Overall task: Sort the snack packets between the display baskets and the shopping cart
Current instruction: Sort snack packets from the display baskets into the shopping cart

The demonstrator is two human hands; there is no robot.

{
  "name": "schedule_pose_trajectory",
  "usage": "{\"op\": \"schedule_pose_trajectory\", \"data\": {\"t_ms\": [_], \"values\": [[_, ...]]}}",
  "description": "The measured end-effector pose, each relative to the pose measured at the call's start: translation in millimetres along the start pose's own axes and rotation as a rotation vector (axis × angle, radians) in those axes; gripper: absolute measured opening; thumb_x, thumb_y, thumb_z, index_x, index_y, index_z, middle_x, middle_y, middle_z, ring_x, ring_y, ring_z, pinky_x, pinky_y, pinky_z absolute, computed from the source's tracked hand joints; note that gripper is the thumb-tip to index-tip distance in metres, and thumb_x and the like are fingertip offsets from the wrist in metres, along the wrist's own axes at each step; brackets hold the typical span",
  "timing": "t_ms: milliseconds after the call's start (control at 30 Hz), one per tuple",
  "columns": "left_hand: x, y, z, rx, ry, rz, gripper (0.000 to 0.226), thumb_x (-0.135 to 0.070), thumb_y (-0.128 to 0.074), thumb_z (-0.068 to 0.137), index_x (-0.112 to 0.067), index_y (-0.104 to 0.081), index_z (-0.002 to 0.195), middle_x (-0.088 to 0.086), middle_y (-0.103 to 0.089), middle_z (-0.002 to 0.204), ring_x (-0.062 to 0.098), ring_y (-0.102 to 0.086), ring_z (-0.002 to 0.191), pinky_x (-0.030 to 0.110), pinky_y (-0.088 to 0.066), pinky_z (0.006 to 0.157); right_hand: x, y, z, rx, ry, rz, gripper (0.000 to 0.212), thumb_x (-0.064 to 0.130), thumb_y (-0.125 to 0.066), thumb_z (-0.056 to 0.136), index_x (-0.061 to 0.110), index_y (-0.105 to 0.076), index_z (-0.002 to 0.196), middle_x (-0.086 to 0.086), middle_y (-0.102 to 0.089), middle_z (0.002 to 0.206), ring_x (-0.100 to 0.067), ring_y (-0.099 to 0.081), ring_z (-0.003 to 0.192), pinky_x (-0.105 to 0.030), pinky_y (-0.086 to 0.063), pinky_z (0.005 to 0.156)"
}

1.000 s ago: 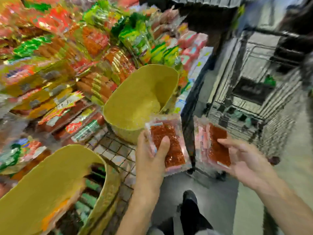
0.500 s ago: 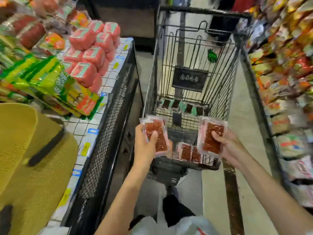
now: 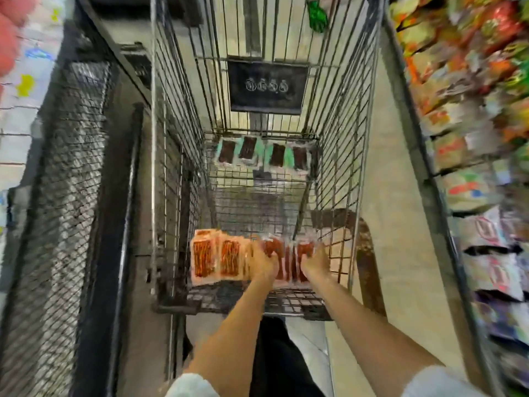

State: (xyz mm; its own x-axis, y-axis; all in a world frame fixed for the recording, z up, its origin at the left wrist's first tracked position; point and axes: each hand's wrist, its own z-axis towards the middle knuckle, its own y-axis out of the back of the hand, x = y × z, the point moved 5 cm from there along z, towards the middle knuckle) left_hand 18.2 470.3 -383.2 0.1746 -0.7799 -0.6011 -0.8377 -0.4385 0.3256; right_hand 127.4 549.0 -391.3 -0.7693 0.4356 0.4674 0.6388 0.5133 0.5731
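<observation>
— Where are the snack packets?

— Down at the near end of the shopping cart [image 3: 345, 138], a thin-wire cage on a grid floor. The left hand [image 3: 264, 265] grips the left red packet [image 3: 273, 247] and the right hand [image 3: 313, 263] grips the right red packet [image 3: 303, 250]. The two packets sit side by side and almost touch.

— What do they look like?

— Flat, glossy rectangles of clear film with a pink border and a dark red, grainy filling. Their long sides run along the cart, away from the person.

— Is anything else in there?

— Just left of the hands is one striped packet [image 3: 203, 257] and a second striped packet [image 3: 230, 257]. Both are orange-brown in pale wrap and point the same way. At the far end a row of green-edged packets [image 3: 249, 149] runs across the cart, each with a dark centre and a slight tilt.

— Can you make out the fingers?

— Barely. Blur smears them, and the hands cover the packets' lower halves. I can't tell whether the packets lie flat or lean. The black plate [image 3: 267, 85] on the front wall has white marks too soft to read. The mesh rack [image 3: 57, 210] on the left and the bag shelves [image 3: 469, 156] on the right are streaked and cut off at the edges.
</observation>
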Motion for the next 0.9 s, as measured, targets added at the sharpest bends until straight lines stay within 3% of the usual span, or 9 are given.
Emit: {"op": "schedule_pose_trajectory", "data": {"t_ms": [133, 233, 300, 400, 500, 600, 667, 800, 900], "values": [[11, -23, 12, -0.043, -0.018, 0.055, 0.043, 0.006, -0.046, 0.094, 0.005, -0.037, 0.136, 0.023, -0.052, 0.129, 0.036, -0.052, 0.119, 0.037, -0.041, 0.098, -16, -18, 13, -0.02, -0.069, 0.075, 0.018, 0.007, -0.042, 0.098, 0.017, -0.052, 0.108, -0.003, -0.06, 0.094, -0.005, -0.055, 0.066, -0.006, -0.041, 0.05], [15, -28, 17, -0.11, -0.037, 0.139, 0.038, 0.003, -0.046, 0.095, 0.004, -0.04, 0.133, 0.024, -0.051, 0.128, 0.039, -0.049, 0.119, 0.012, -0.039, 0.091, -22, -21, 20, 0.006, -0.014, -0.014, 0.021, 0.004, -0.045, 0.096, 0.009, -0.056, 0.113, 0.0, -0.056, 0.095, -0.013, -0.057, 0.086, -0.001, -0.038, 0.053], [20, -27, 19, -0.156, 0.065, 0.183, 0.038, -0.003, -0.042, 0.099, 0.003, -0.04, 0.137, 0.022, -0.043, 0.138, 0.035, -0.043, 0.126, 0.0, -0.032, 0.075, -22, -20, 17, -0.037, 0.044, -0.145, 0.018, 0.009, -0.043, 0.097, 0.003, -0.058, 0.106, -0.002, -0.056, 0.086, -0.013, -0.059, 0.077, -0.002, -0.039, 0.05], [24, -21, 20, -0.181, 0.179, 0.272, 0.045, -0.006, -0.05, 0.096, -0.006, -0.039, 0.139, 0.018, -0.034, 0.144, 0.033, -0.038, 0.129, 0.027, -0.033, 0.101, -23, -18, 11, -0.131, 0.003, -0.293, 0.028, 0.021, -0.03, 0.102, 0.005, -0.053, 0.1, -0.011, -0.063, 0.091, -0.014, -0.054, 0.059, -0.02, -0.043, 0.049], [26, -20, 23, -0.083, 0.174, 0.39, 0.054, -0.012, -0.058, 0.091, -0.013, -0.037, 0.141, 0.015, -0.038, 0.142, 0.029, -0.045, 0.126, 0.043, -0.04, 0.105, -21, -9, 2, -0.091, -0.019, -0.319, 0.019, 0.01, -0.048, 0.097, 0.004, -0.048, 0.115, -0.009, -0.059, 0.105, -0.01, -0.043, 0.062, -0.013, -0.03, 0.042], [30, -19, 26, 0.032, 0.136, 0.342, 0.057, -0.017, -0.058, 0.093, -0.011, -0.033, 0.143, 0.015, -0.048, 0.138, 0.028, -0.054, 0.12, 0.041, -0.045, 0.102, -10, 4, -11, -0.025, 0.065, -0.306, 0.028, 0.004, -0.058, 0.089, 0.004, -0.052, 0.117, -0.009, -0.06, 0.109, -0.014, -0.054, 0.079, -0.015, -0.046, 0.059], [31, -11, 25, 0.032, 0.111, 0.361, 0.056, -0.019, -0.057, 0.094, -0.005, -0.032, 0.142, 0.015, -0.051, 0.134, 0.025, -0.056, 0.115, 0.034, -0.047, 0.099, -3, 14, -22, 0.032, 0.185, -0.295, 0.028, 0.001, -0.055, 0.089, 0.006, -0.055, 0.117, -0.004, -0.06, 0.11, -0.007, -0.055, 0.08, -0.002, -0.041, 0.057], [6, 30, -10, 0.029, -0.132, 0.315, 0.033, -0.016, -0.05, 0.098, -0.004, -0.048, 0.129, -0.003, -0.059, 0.093, 0.004, -0.058, 0.078, 0.008, -0.048, 0.067, 9, 37, -59, 0.212, 0.434, -0.234, 0.025, 0.006, -0.053, 0.094, 0.011, -0.061, 0.117, 0.008, -0.058, 0.102, 0.012, -0.049, 0.076, 0.006, -0.036, 0.061], [-7, 81, -66, 0.004, -0.299, 0.197, 0.03, -0.014, -0.05, 0.098, -0.007, -0.053, 0.128, -0.001, -0.062, 0.106, 0.018, -0.063, 0.098, 0.03, -0.053, 0.089, 19, 52, -96, 0.372, 0.57, -0.24, 0.024, 0.014, -0.056, 0.094, 0.025, -0.06, 0.116, 0.023, -0.057, 0.101, 0.022, -0.05, 0.086, 0.003, -0.039, 0.07]]}}
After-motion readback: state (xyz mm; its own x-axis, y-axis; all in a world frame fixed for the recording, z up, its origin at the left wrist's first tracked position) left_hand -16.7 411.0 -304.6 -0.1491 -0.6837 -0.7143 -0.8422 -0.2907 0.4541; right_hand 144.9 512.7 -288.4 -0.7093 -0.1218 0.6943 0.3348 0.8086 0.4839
